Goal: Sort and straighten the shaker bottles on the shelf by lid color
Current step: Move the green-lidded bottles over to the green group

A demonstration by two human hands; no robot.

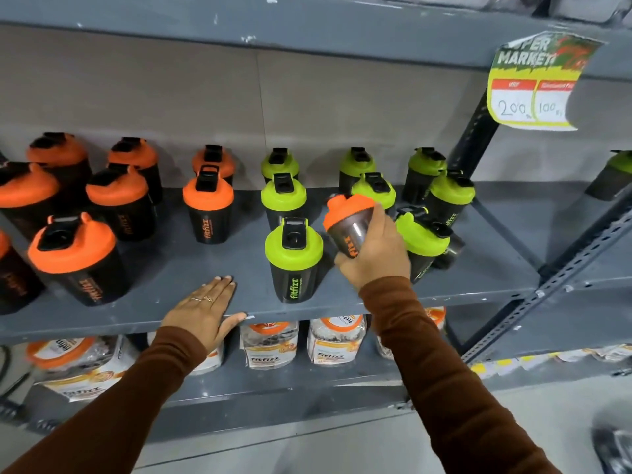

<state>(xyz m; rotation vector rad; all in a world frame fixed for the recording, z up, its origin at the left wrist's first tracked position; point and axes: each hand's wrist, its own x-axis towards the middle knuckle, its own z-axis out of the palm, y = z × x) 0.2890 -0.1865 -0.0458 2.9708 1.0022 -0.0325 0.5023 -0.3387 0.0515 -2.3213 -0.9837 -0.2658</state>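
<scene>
Brown sleeves are reaching up from six o'clock as a person is sorting shaker bottles on a grey shelf (342, 299) in a supermarket aisle. Her or his right hand (374, 258) is gripping an orange-lidded shaker (347, 220), fingers wrapped round its dark body, and is holding it tilted and lifted among the green-lidded shakers (294, 258) at three o'clock (the one orange lid on that side). At nine o'clock the left hand (205, 313) is lying flat on the shelf's front edge, fingers spread and holding nothing. Orange-lidded bottles (208, 208) are already standing together toward nine and ten o'clock, green ones toward two, so the sorting is looking nearly finished. What is remaining, by the look of it, is carrying this stray across to the orange group and straightening a leaning green shaker (422, 241) just beside the right hand.
</scene>
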